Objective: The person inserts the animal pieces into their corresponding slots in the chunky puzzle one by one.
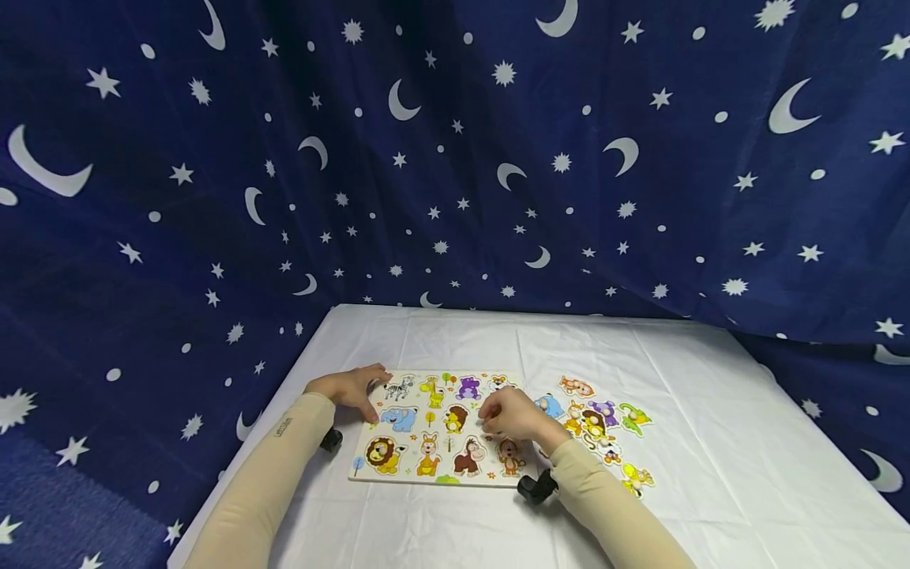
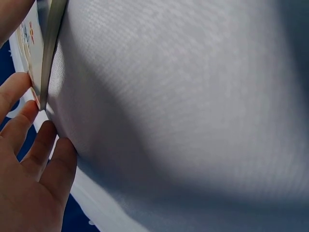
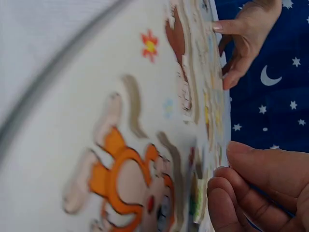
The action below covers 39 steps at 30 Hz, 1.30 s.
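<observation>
Your puzzle board (image 1: 448, 462) is a pale rectangle printed with coloured animals, lying flat on the white-covered table (image 1: 711, 514), nearer its left edge. Your left hand (image 1: 351, 389), digits spread and grasping nothing, touches the board near its far-left corner. Your right hand (image 1: 515, 414), fingers curled, is over the board's right side; whether it holds anything cannot be determined.

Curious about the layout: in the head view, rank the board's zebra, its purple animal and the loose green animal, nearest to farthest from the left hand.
1. Zebra: on the board, by the left hand.
2. Purple animal: far row, right of zebra.
3. Green animal: off the board, to the right.
</observation>
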### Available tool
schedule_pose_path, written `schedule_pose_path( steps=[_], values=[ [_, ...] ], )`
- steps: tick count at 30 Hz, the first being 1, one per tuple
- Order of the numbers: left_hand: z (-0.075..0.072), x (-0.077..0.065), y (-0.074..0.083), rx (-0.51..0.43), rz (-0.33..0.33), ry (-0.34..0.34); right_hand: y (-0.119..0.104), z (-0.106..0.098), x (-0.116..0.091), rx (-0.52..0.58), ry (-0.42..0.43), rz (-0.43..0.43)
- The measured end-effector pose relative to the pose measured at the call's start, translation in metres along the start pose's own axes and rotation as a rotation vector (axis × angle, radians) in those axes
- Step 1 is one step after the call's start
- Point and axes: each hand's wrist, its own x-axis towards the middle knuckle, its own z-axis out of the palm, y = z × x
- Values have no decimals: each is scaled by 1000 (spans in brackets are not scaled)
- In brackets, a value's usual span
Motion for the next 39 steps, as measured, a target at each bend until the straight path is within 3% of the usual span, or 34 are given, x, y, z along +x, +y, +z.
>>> schedule_pose_path(
  steps=[25,39],
  values=[
    [1,2,-2,8,-2,10,22,-23,2,-36,40,16],
    [1,1,0,15,9,7,29,-28,-1,-26,76,93]
  ],
)
